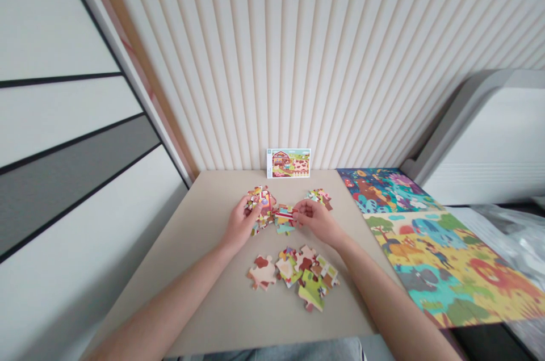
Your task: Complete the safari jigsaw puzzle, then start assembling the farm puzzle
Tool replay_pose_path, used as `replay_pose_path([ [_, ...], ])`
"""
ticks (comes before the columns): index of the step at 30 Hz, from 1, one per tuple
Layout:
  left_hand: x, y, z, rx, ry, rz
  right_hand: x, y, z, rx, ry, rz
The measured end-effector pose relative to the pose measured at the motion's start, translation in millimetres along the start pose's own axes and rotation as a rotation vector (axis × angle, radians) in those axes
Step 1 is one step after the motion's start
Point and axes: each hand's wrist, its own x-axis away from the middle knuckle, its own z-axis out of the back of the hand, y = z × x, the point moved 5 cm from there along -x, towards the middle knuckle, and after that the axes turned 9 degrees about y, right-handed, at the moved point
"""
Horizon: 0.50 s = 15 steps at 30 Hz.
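My left hand (242, 220) is closed on a puzzle piece (265, 202) with red, white and purple on it, the thumb across its near edge. Opposite it, my right hand (314, 219) pinches a narrow-looking red and white puzzle piece (283, 214), seen nearly edge-on. Under and between both hands lie loose puzzle pieces (285, 228), partly covered by the fingers. Closer to me is another loose heap, with a pink cow-spotted piece (263, 272) at its left and a green piece (311, 291) at its right.
A picture card (288, 163) of a barn and animals leans at the table's back edge, against a ribbed wall (289, 54). More pieces (319, 197) lie beyond my right hand. Two assembled puzzles, a dark blue one (389, 189) and a yellow animal one (451, 264), lie on the right.
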Motion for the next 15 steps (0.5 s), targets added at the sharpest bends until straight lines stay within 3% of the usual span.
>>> replay_pose_path([
  [4,10,8,-13.3,0.081,-0.163,0.024,-3,-2,-6,-0.178,0.066,-0.041],
  [8,17,16,-21.7,0.119,-0.279,0.025,-1,1,-14,-0.088,0.117,-0.016],
  [10,15,15,-19.2,0.118,-0.244,0.025,1,3,-14,0.091,0.123,0.012],
  [15,-1,6,1.8,0.111,0.021,0.012,7,1,-13,0.650,0.034,0.188],
])
